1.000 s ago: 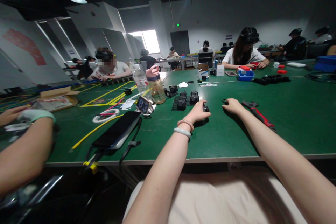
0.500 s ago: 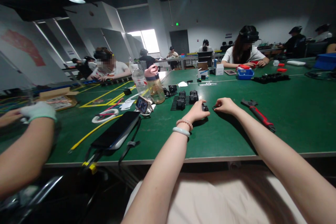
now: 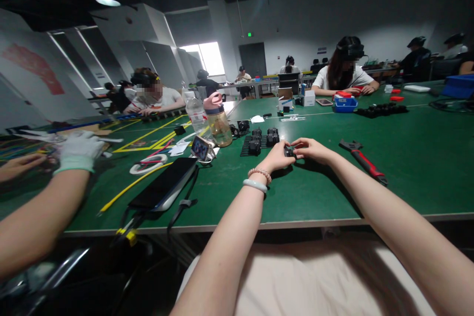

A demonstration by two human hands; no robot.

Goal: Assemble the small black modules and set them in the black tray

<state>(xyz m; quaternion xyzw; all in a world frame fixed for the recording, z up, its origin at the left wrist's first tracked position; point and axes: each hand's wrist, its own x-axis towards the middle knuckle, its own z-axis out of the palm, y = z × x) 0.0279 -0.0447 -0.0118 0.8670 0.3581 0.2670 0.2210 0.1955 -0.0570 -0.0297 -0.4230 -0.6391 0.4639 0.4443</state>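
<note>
My left hand, with a beaded bracelet and a pale bangle at the wrist, is closed around a small black part just above the green table. My right hand meets it from the right, thumb and fingers pinched at the part's right side. Whether a separate small piece sits between those right fingertips is hidden. Just left and beyond my hands stand several similar black blocky parts in rows with comb-like edges. To the right of my right hand lies an adjustable wrench with a red and black handle.
Left of my hands are a water bottle, a propped phone, a black power bank-like slab and a yellow cable. A co-worker's gloved hand works at far left. A blue bin stands farther back.
My right hand has moved left, bringing its pinched fingers up to the black part in my left hand. My left hand has barely moved. The co-worker's gloved hand has shifted right and up.
</note>
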